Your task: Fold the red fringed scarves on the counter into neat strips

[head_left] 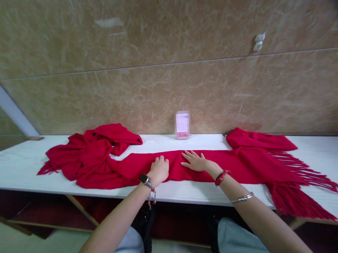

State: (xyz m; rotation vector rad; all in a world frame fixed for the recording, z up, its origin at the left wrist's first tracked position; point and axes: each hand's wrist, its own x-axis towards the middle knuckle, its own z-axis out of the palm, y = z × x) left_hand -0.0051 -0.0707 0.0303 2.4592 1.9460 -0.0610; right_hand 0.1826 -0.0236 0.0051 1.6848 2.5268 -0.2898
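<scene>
A long red scarf (223,163) lies along a white wooden bench top, its middle stretched flat into a strip. Its left part (92,155) is heaped in loose folds, while fringe (298,198) hangs over the front edge at the right. My left hand (159,169) rests on the strip with its fingers curled into the cloth; the fingertips are partly hidden. Beside it, my right hand (195,162) lies flat on the fabric, fingers spread. Another folded red part (259,139) sits behind the strip at the right; whether it is the same piece I cannot tell.
A small pinkish box or card, blurred out (182,124), stands against the brown tiled wall (166,92) behind the bench top (324,158). A small white fixture (258,42) is on the wall. Dark open shelves (47,212) lie below, with my legs in front.
</scene>
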